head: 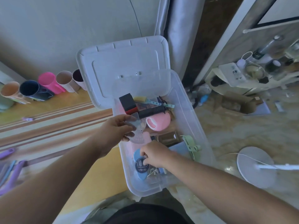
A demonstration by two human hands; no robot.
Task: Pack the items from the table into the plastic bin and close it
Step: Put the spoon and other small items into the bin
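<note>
bin (186, 101): clear plastic, open, long axis running 12 to 6 o'clock. lid (123, 65): white, off the rim, propped tilted at the bin's 11 o'clock corner. contents: black-and-red box (128, 102) and black tool (152, 110) toward 12 o'clock; pink round case (159, 122) at centre; green clip (191, 144) at 3 o'clock; dark round disc (141, 165) on a blue piece (138, 155) toward 6 o'clock.

We see a plain pale wall (64, 21) behind, with a grey curtain (181, 29) hanging beside it. The floor (234, 135) is beige and marble-patterned. To the right stands a cream side table (226, 81) crowded with bottles and jars, and nearer us a white round fan base (254, 165).
</note>
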